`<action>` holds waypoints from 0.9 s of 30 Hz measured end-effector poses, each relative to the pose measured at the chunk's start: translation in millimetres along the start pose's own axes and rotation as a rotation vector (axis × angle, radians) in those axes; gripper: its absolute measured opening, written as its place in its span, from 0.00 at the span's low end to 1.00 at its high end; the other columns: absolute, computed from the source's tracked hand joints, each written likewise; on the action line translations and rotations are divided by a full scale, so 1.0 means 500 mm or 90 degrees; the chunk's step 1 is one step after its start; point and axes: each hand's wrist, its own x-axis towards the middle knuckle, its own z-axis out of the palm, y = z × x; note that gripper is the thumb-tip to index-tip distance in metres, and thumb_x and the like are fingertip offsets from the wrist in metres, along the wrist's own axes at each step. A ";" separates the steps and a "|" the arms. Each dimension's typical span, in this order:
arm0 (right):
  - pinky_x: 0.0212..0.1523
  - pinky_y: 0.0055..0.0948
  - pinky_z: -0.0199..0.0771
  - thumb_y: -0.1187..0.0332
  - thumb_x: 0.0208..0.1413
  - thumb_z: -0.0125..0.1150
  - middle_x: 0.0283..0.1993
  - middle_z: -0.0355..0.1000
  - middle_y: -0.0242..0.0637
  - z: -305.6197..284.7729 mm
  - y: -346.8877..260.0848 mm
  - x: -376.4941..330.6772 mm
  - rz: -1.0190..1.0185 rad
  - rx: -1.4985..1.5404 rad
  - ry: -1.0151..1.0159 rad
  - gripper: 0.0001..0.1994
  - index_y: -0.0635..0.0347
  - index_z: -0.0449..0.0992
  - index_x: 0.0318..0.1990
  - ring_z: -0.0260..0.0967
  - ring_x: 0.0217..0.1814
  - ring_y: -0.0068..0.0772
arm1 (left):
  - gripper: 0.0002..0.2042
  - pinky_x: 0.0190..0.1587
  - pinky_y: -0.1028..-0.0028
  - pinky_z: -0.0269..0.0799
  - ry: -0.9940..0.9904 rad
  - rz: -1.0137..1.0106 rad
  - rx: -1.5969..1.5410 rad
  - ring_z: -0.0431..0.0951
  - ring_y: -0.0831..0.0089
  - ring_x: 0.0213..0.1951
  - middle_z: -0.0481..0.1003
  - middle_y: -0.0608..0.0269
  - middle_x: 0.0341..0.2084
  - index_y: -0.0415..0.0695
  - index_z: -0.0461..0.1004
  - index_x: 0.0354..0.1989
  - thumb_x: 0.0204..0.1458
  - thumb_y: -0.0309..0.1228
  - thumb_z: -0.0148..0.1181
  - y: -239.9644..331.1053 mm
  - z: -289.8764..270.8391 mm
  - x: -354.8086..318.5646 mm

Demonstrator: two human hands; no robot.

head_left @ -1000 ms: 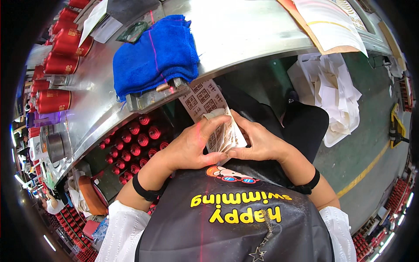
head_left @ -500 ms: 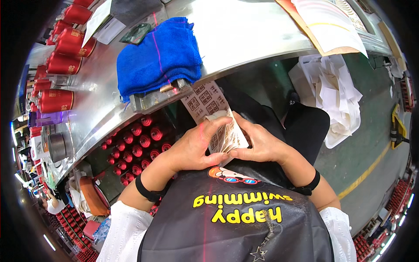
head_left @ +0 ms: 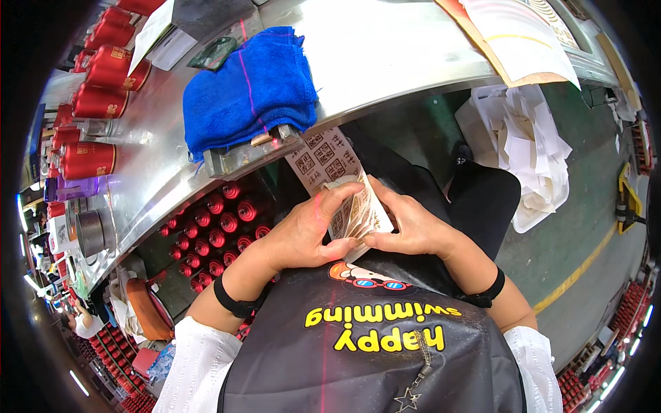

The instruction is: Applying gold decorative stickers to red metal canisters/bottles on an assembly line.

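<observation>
Between my two hands, just above my lap, is a stack of printed label sheets [head_left: 363,213], bent so that its loose edges fan apart. My left hand [head_left: 310,224] grips the left side, thumb and fingers curled round it. On the other side my right hand [head_left: 413,224] closes on the stack's right edge, its thumb near the left one. A longer strip of label sheet [head_left: 323,160] with square codes sticks out past my left fingers toward the bench edge. Some of my fingers are hidden behind the paper.
A folded blue cloth [head_left: 251,93] lies at the edge of the metal bench [head_left: 385,55]. Red canisters [head_left: 100,100] stand at the left, with several more red-topped ones [head_left: 217,237] below the bench. A white bin [head_left: 527,217] of waste paper stands right on the floor. Paper sheets [head_left: 520,45] lie far right.
The fanned edges of the sheets have spread slightly between my thumbs. Both hands stay in nearly the same place.
</observation>
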 end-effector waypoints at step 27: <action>0.49 0.28 0.65 0.78 0.42 0.52 0.44 0.67 0.44 0.030 0.030 -0.015 0.061 0.246 0.124 0.27 0.60 0.52 0.52 0.66 0.47 0.28 | 0.29 0.56 0.66 0.60 -0.002 -0.071 -0.077 0.65 0.54 0.55 0.63 0.43 0.52 0.36 0.52 0.59 0.48 0.29 0.51 -0.008 -0.005 0.006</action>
